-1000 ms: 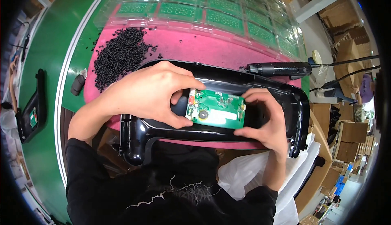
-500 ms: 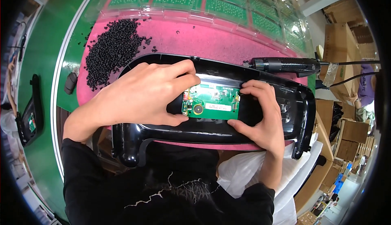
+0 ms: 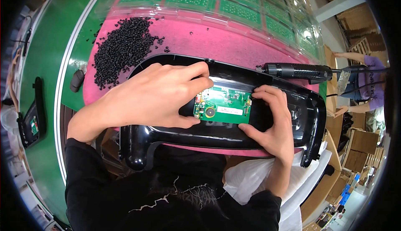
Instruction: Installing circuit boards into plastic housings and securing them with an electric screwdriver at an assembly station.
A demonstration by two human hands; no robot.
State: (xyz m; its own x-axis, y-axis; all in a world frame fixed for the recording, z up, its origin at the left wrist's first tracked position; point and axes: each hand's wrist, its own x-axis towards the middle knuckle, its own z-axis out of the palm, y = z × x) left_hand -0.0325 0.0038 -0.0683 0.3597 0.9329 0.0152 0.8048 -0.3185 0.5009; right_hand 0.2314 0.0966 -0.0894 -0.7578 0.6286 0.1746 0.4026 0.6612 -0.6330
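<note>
A green circuit board (image 3: 234, 100) with a white label and a round buzzer-like part sits in the middle of a glossy black plastic housing (image 3: 200, 137). My left hand (image 3: 165, 92) grips the board's left end, thumb at the lower corner and fingers at the upper one. At the right end, my right hand (image 3: 275, 124) holds it the same way, thumb below and fingertips at the top corner. Whether the board rests fully on the housing's floor cannot be seen.
Black screws (image 3: 125, 49) lie heaped on the pink mat (image 3: 192, 43). A black electric screwdriver (image 3: 298, 71) lies behind the housing. Clear trays (image 3: 234, 20) hold green boards at the back. Another person (image 3: 374, 82) stands at right, beside cardboard boxes (image 3: 363, 141).
The whole view has shifted a little, so the bench things appear farther right. Both hands keep their grip on the circuit board. More of the person at right shows, arms included.
</note>
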